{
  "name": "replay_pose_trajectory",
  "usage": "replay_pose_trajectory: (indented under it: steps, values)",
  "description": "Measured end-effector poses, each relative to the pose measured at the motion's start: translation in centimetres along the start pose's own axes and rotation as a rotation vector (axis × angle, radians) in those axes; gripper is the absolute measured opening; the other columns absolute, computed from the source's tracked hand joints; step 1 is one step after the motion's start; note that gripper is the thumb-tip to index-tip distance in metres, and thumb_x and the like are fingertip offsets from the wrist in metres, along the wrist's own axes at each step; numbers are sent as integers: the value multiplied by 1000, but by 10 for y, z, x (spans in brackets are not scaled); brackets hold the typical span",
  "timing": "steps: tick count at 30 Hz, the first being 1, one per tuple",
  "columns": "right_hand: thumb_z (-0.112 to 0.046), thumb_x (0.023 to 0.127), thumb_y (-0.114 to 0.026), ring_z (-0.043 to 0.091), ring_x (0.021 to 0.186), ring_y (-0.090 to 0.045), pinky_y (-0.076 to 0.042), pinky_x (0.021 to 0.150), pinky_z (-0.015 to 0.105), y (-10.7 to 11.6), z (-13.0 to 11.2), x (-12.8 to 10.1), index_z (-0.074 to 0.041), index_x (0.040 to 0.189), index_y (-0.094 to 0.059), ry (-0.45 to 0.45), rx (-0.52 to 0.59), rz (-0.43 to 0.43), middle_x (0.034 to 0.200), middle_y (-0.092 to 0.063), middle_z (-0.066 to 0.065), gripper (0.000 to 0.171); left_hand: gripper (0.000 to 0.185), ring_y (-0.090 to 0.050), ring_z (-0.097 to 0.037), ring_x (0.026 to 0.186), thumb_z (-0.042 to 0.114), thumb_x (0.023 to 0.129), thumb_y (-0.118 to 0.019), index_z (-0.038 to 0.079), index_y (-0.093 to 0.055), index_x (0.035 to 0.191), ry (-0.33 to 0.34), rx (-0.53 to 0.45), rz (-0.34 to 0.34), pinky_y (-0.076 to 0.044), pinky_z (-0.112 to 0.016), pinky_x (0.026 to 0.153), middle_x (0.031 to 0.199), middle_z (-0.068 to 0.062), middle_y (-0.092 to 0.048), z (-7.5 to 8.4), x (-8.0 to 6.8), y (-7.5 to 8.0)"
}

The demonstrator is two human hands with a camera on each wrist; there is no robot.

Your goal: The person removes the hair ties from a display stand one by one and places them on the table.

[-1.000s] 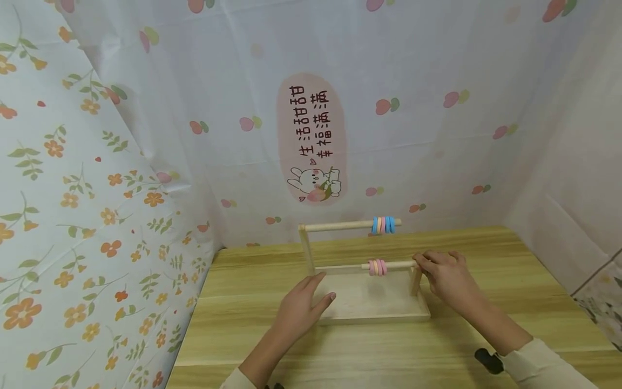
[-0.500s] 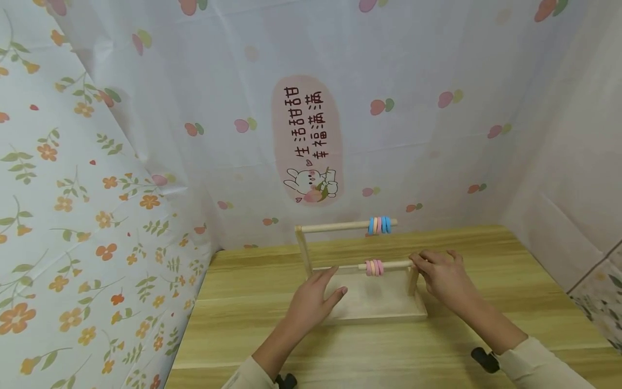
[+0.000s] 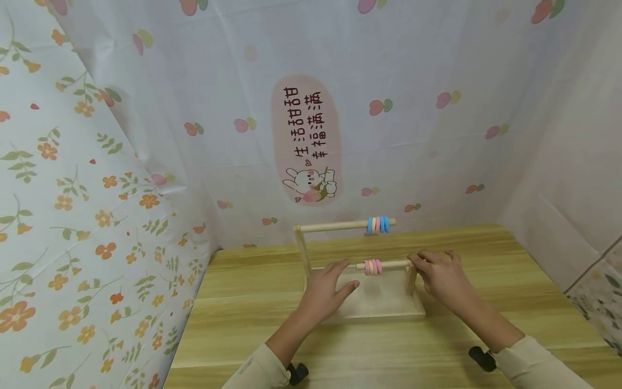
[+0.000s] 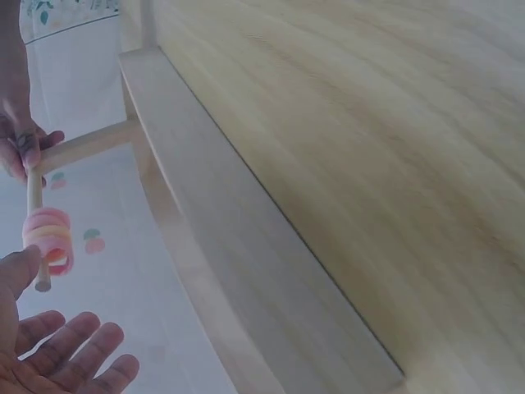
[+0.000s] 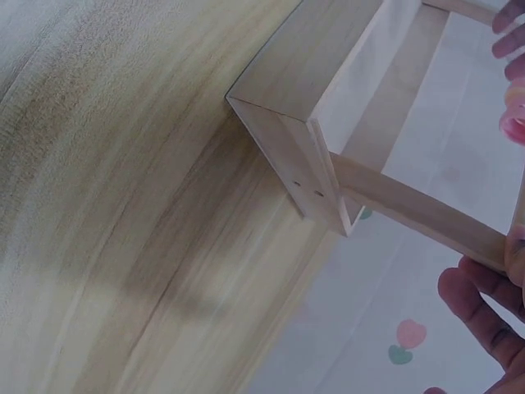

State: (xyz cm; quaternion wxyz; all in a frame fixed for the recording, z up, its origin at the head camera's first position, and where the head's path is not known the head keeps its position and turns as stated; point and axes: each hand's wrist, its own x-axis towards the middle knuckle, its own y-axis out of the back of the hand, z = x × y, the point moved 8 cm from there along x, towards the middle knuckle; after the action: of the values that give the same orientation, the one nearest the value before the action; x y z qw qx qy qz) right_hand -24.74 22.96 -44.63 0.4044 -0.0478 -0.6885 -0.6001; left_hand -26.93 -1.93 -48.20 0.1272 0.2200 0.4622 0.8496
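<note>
A pale wooden rack with a shallow tray base point(image 3: 389, 314) stands on the table. Pink and yellow rings point(image 3: 373, 267), which look like hair ties, hang around its lower dowel point(image 3: 394, 265). Blue, yellow and pink ones point(image 3: 378, 225) sit near the free end of the upper dowel point(image 3: 330, 226). My right hand point(image 3: 444, 276) grips the top of the short post point(image 3: 410, 282), where the lower dowel joins it. Over the tray's left part is my left hand point(image 3: 324, 292), fingers extended and thumb apart. In the left wrist view its thumb point(image 4: 18, 271) appears close to the pink rings point(image 4: 49, 234); contact is unclear.
The wood-grain table point(image 3: 243, 313) surrounds the rack. Behind it hangs a white cloth point(image 3: 413, 162) with fruit prints, and a floral cloth point(image 3: 97, 216) covers the left side. Dark wrist-worn pieces point(image 3: 482, 359) show near both sleeves.
My left hand has moved rightward, from the tray's left edge toward the rings on the lower dowel. The right hand keeps its place on the short post. The head view has shifted slightly.
</note>
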Motion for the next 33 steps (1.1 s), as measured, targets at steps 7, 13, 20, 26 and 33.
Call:
replay_pose_trajectory:
  steps: [7, 13, 20, 26, 33]
  values:
    - [-8, 83, -82, 23, 72, -70, -53, 77, 73, -2, -1, 4, -12, 109, -71, 6, -17, 4, 98, -69, 3, 29, 59, -60, -22, 131, 54, 101, -56, 27, -47, 153, 11, -34, -21, -55, -44, 103, 148, 0, -58, 10, 10, 0]
    - [-10, 79, -85, 25, 75, -72, -53, 78, 73, -2, 0, 5, -12, 106, -74, -14, -22, 18, 93, -72, 4, 28, 57, -65, -17, 123, 51, 101, -59, 24, -51, 150, -13, -18, -3, -57, -39, 98, 140, 2, -64, 15, 16, -4]
    - [-7, 78, -85, 24, 74, -71, -53, 78, 72, -4, -1, 2, -13, 106, -75, -20, -11, 20, 94, -71, 3, 30, 56, -66, -16, 122, 50, 101, -58, 20, -53, 149, -16, -25, -12, -57, -38, 99, 141, 1, -64, 20, 20, -8]
    - [-8, 79, -84, 23, 74, -71, -54, 79, 71, -6, -2, -1, -13, 107, -76, -26, -11, 16, 95, -72, 2, 29, 54, -66, -17, 122, 48, 101, -61, 20, -55, 147, -21, -2, -9, -56, -38, 100, 139, 1, -65, 25, 23, -10]
    - [-8, 80, -84, 19, 68, -69, -55, 79, 70, -5, -2, -1, -12, 109, -76, -25, -20, 9, 97, -70, 1, 30, 45, -69, -14, 115, 42, 100, -65, 22, -62, 139, -33, 24, 37, -58, -35, 95, 133, 3, -69, 29, 28, -8]
